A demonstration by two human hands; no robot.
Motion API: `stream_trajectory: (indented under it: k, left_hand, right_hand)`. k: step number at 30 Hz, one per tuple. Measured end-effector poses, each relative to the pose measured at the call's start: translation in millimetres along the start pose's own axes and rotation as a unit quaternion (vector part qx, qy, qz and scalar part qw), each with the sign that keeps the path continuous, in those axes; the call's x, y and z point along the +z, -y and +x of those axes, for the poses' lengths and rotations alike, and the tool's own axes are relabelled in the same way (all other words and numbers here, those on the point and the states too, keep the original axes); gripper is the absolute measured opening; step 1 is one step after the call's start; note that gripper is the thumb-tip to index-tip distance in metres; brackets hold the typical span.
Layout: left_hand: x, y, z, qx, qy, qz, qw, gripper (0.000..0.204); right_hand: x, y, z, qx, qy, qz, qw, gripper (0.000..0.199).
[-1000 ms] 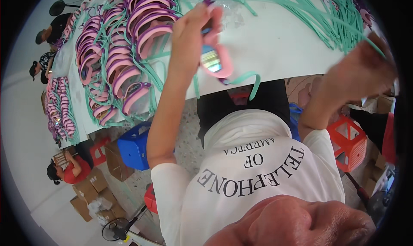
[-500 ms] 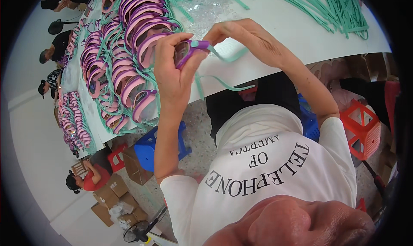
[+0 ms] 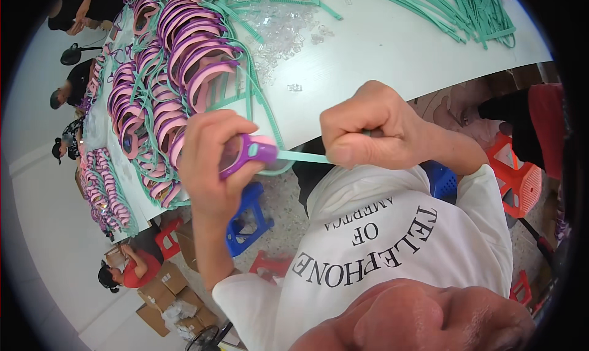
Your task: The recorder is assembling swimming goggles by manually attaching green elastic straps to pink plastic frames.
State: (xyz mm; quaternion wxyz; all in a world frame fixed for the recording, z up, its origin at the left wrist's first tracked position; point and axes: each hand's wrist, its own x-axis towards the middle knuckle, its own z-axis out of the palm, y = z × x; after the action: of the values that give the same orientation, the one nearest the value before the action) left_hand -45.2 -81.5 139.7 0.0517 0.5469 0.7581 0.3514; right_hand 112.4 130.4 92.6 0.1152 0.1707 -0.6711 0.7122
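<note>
Left hand [image 3: 211, 158]: fingers gripping purple swim goggles [image 3: 264, 152]. Right hand [image 3: 371, 130]: fist closed on teal strap [image 3: 304, 157], straight between them. Stacked goggles [image 3: 195, 41] beyond left fingers.

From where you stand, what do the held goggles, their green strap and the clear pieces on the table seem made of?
Goggles: probably moulded plastic, smooth and purple with a soft sheen.
Green strap: perhaps silicone or rubber, matte; it's a thin, even-coloured band.
Clear pieces: likely hard plastic, glossy, being see-through and glinting.

Assembly workshop, white table [image 3: 392, 50], rows of goggles [image 3: 205, 46], heaped green straps [image 3: 483, 13], apparently co-workers [image 3: 142, 269] at left
</note>
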Motion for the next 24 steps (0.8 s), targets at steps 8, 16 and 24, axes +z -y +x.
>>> stream_trajectory:
  k: [8, 16, 24]
  left_hand:
    - [8, 100, 24, 0.010, 0.128, 0.152, 0.980, 0.030]
    - [23, 122, 39, 0.201, -0.063, 0.318, 0.924, 0.024]
    - [65, 94, 40, 0.162, -0.128, 0.154, 0.966, 0.019]
  right_hand:
    - [-22, -99, 26, -0.050, -0.098, -0.413, 0.904, 0.016]
    - [-227, -96, 74, -0.075, -0.298, -0.624, 0.719, 0.020]
    - [-233, -69, 84, 0.162, -0.262, -0.572, 0.761, 0.023]
